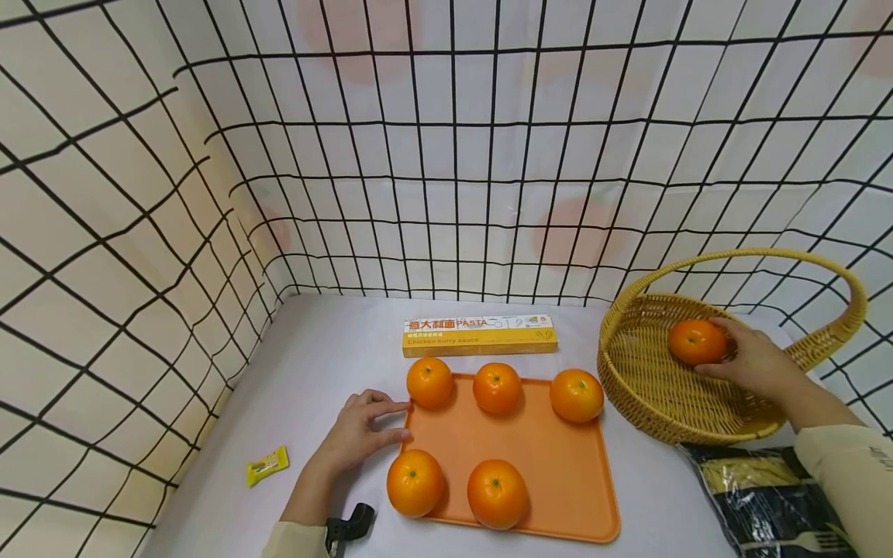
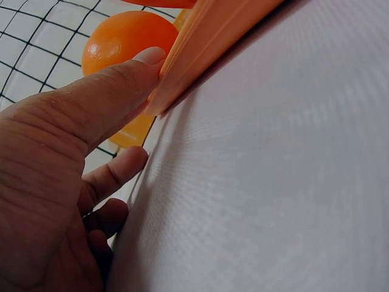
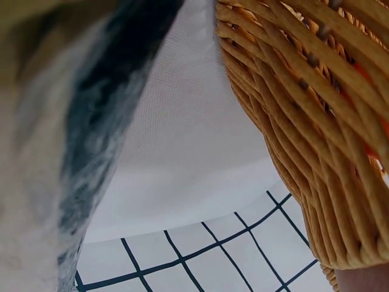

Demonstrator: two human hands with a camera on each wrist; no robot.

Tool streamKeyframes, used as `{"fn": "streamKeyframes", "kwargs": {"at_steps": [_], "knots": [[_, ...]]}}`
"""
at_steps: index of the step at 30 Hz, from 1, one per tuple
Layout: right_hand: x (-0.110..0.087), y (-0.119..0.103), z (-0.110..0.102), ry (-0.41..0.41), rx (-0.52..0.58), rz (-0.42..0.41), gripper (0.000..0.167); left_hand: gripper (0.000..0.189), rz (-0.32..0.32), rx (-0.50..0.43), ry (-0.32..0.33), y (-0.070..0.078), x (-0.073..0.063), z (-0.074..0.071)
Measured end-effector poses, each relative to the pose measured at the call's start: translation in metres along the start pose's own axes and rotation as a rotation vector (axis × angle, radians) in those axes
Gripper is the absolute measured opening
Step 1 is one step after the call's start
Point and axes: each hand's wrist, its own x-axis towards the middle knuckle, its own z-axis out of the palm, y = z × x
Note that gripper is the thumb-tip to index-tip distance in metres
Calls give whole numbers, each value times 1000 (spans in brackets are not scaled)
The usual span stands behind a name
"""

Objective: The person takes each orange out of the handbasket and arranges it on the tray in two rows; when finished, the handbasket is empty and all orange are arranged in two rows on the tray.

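In the head view my right hand point(image 1: 756, 364) holds an orange point(image 1: 696, 342) low inside the wicker basket point(image 1: 628, 387). In the right wrist view the woven side of the basket point(image 3: 304, 134) hides most of that hand. My left hand point(image 1: 359, 430) lies at the left edge of an orange plastic tray point(image 1: 551, 480), its thumb and index finger touching the rim. The left wrist view shows the thumb point(image 2: 121, 85) against the tray's side point(image 2: 194, 48), other fingers loosely bent below. Several oranges point(image 1: 497, 494) sit on the tray, three along its far side.
A yellow pasta box point(image 1: 481, 337) lies behind the tray. Beneath my right forearm is a dark food packet point(image 1: 767, 504). A small yellow wrapped sweet point(image 1: 267, 466) lies left. Black wire grid point(image 1: 474, 155) over white cloth walls the table at back and sides.
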Motion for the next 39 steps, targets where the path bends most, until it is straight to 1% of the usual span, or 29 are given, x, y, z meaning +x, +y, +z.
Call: {"fn": "streamKeyframes", "kwargs": {"at_steps": [6, 11, 20, 23, 25, 28, 32, 35, 39], "knots": [[2, 0, 2, 1, 15, -20, 113, 41, -12, -11, -3, 1, 0, 0], [2, -1, 3, 11, 35, -15, 113, 40, -14, -13, -7, 2, 0, 0], [-2, -2, 2, 28, 37, 48, 105, 41, -7, -6, -7, 2, 0, 0], [-2, -2, 2, 30, 42, 52, 107, 40, -7, -5, -5, 3, 0, 0], [-1, -2, 3, 33, 42, 44, 110, 40, -7, -6, -3, 3, 0, 0], [0, -1, 3, 40, 20, 14, 110, 40, -5, -9, 1, 3, 0, 0], [0, 0, 3, 54, -14, -27, 103, 41, 12, -5, 8, 2, 0, -1], [-1, -1, 2, 59, -19, -38, 102, 42, 27, 0, 11, 1, -1, -1], [-4, -4, 0, 53, -8, -22, 105, 42, 35, 4, 13, 0, -1, 0]]}}
